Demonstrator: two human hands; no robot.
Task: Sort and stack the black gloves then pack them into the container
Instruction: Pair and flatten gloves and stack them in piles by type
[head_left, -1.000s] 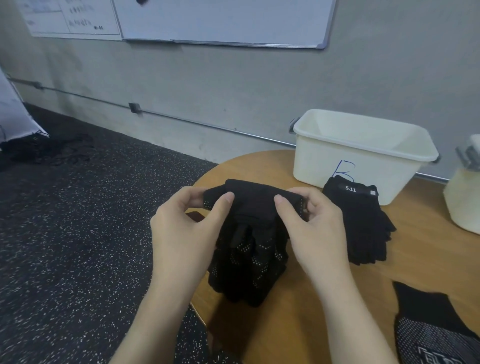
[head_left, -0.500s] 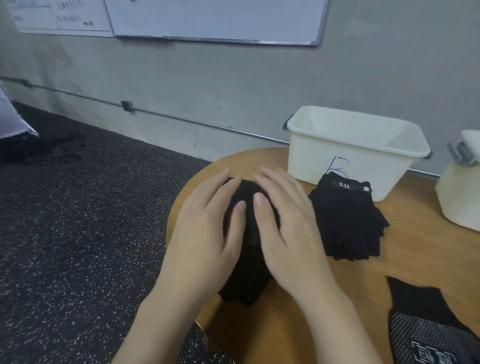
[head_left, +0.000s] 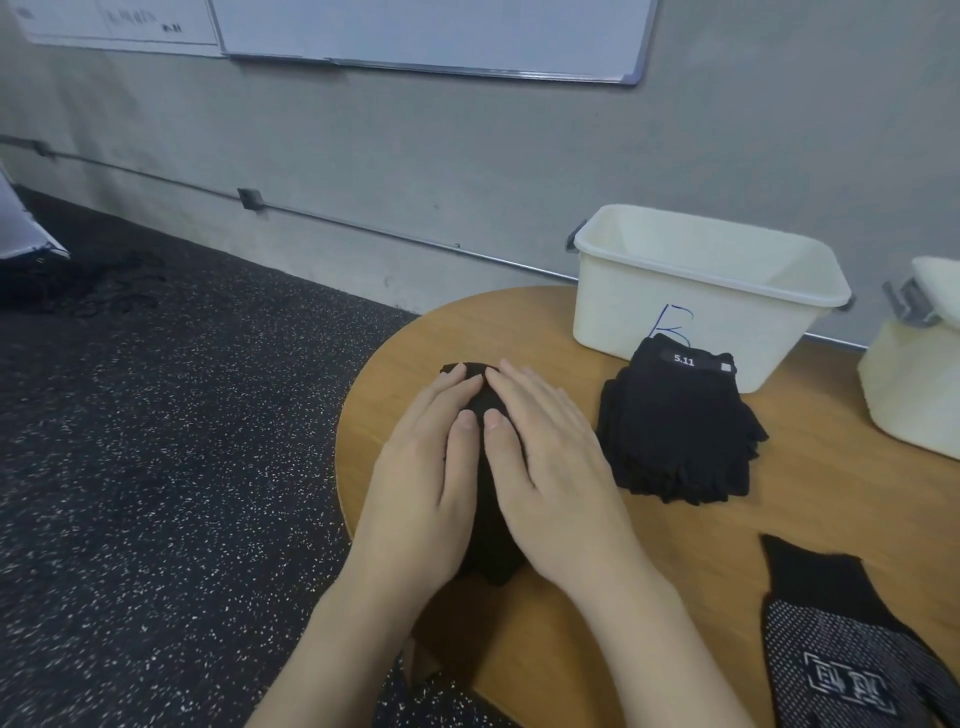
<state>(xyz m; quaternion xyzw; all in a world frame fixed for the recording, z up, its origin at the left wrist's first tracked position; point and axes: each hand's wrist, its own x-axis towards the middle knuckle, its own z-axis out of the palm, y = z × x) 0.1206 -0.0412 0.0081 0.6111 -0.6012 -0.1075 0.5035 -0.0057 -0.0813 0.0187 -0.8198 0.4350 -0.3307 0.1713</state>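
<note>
Your left hand (head_left: 423, 478) lies flat, fingers straight and close together, pressing down on a pile of black gloves (head_left: 493, 551) near the left edge of the round wooden table (head_left: 675, 566). Your right hand (head_left: 550, 462) lies flat on the same pile just beside the left one, fingers straight and slightly spread; the two thumbs sit side by side over the middle of the pile, and only its far end and a dark strip between your palms show. To the right of your hands, apart from them, a second stack of black gloves (head_left: 675, 431) rests on the table, the top one bearing a small "5.11" label. Its far end lies just in front of the white plastic bin (head_left: 701, 312) marked with a blue letter, which stands open at the back of the table. Further right, a second white tub (head_left: 914, 384) is cut off by the picture's edge. At the lower right corner lies another black glove (head_left: 852, 654) with white dots and a printed emblem
</note>
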